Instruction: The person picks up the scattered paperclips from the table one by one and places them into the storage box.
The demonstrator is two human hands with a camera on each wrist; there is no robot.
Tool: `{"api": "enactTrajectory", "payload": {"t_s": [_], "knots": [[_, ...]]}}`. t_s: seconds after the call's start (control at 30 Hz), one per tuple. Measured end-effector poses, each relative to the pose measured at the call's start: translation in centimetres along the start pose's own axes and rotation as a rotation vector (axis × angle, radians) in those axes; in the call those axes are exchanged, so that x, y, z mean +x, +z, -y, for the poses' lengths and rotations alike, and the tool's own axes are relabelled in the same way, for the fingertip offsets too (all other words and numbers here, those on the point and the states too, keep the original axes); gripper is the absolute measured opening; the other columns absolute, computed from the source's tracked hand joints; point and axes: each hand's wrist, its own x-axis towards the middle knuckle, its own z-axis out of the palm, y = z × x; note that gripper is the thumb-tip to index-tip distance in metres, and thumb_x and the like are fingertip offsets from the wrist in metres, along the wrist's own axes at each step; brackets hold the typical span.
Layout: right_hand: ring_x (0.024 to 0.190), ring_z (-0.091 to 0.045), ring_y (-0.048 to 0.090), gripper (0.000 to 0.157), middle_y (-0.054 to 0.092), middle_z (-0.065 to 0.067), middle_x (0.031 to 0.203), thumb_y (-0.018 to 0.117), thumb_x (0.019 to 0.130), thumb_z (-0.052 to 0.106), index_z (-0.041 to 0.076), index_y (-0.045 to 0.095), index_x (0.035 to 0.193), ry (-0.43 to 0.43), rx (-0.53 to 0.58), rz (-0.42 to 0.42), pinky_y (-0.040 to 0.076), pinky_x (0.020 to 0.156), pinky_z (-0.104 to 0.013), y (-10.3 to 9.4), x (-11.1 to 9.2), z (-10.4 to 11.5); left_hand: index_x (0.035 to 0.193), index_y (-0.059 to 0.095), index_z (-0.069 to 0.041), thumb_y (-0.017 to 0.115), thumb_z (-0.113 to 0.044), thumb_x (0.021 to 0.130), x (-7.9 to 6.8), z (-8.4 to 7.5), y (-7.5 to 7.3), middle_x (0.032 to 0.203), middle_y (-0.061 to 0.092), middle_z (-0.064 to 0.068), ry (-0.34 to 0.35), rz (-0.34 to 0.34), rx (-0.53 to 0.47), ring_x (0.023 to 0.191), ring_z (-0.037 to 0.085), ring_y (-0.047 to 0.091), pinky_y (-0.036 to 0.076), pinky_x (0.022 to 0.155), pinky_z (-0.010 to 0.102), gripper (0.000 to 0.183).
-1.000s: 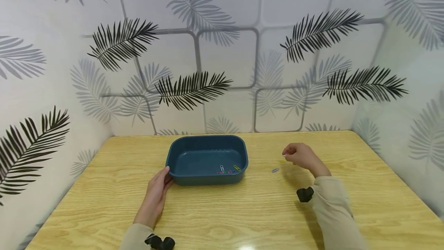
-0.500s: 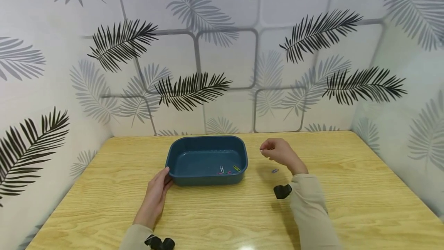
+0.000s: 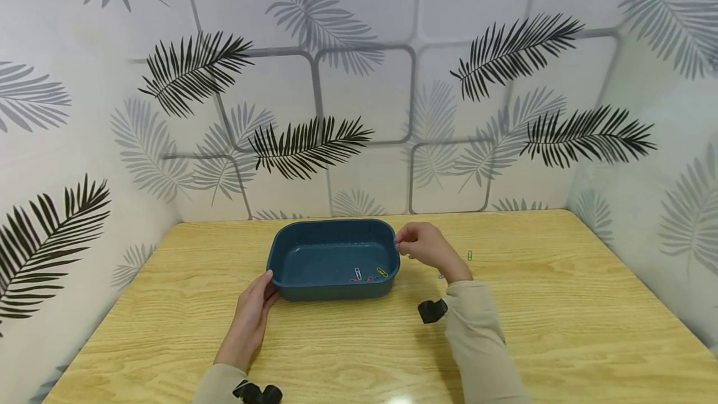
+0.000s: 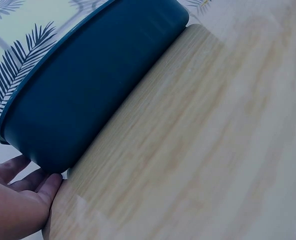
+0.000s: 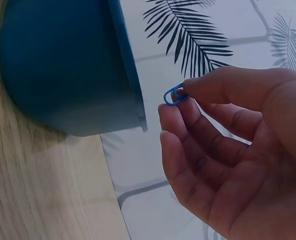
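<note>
In the head view a dark blue plastic basin (image 3: 335, 292) stands on the wooden table. My left hand (image 3: 255, 307) holds its near left corner, thumb at the rim and other fingers low against the outer wall in the left wrist view. Between thumb and forefinger, my right hand (image 3: 429, 247) pinches a blue paper clip (image 5: 175, 95), just by the basin's right rim. Inside the basin, near the front wall, lie a white paper clip (image 3: 358, 274), a yellow paper clip (image 3: 382, 272) and small pink ones.
A green paper clip (image 3: 470, 255) lies on the table (image 3: 348, 348) beyond the right wrist. Another, bluish paper clip (image 3: 441, 277) shows partly beside that wrist. A wall with leaf patterns (image 3: 364, 173) rises behind the table's back edge.
My right hand has moved left from above the table, with its pinch kept, to the basin's right rim. The green paper clip has come into sight. My left hand stays on the basin.
</note>
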Motion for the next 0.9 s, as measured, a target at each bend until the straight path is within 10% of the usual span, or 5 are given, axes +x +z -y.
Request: {"api": "enactTrajectory", "payload": {"t_s": [0.9], "knots": [[0.083,-0.035,0.065,0.003,0.067,-0.005,0.083,0.062,0.091,0.000,0.000,0.064,0.093,-0.100,-0.007,0.093,0.054,0.066,-0.030,2.1,0.5,1.2,0.149,0.023,0.009,0.038,-0.028,0.106,0.0,0.0,0.0,0.151,0.026,0.026,-0.001,-0.001,-0.007,0.137,0.031,0.028,0.026,0.113,0.039,0.058]]}}
